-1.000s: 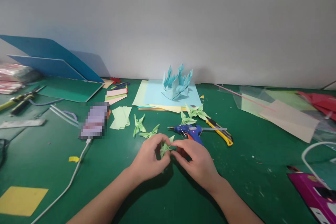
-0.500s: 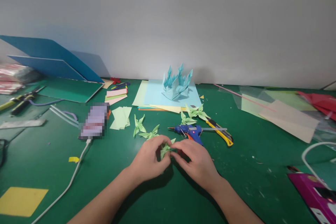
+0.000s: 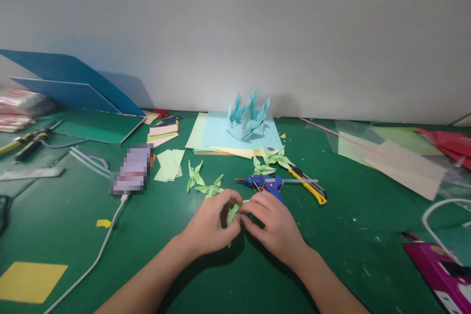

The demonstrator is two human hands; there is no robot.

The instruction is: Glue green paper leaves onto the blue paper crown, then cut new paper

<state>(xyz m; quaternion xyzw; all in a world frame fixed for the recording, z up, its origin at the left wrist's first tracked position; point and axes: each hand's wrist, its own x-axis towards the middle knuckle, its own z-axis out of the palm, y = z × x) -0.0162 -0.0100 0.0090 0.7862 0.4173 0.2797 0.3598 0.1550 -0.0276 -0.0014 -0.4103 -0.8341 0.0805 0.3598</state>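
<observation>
Between my two hands is a light green folded paper flower (image 3: 232, 213), partly covered by my fingers. My left hand (image 3: 212, 222) is closed around its left side, thumb below and fingers curled above. My right hand (image 3: 274, 223) pinches its right edge with thumb and fingertips. Just beyond my hands lie similar folded pieces: one green paper flower (image 3: 211, 188), another paper flower (image 3: 195, 175), and a cluster of paper flowers (image 3: 270, 158). Right behind my right hand is a blue hot glue gun (image 3: 267, 182) with a clear glue stick in its back.
A yellow utility knife (image 3: 309, 185) lies right of the glue gun. Behind stands a blue origami piece (image 3: 247, 118) on stacked coloured paper (image 3: 213, 132). To the left are green paper slips (image 3: 170, 165) and a blurred-out phone (image 3: 132, 169) on a white cable. A magenta power strip (image 3: 432, 267) sits at right.
The green paper flower has turned a little in my fingers, and a tip of it now shows below my left thumb. Both hands stay in almost the same place.
</observation>
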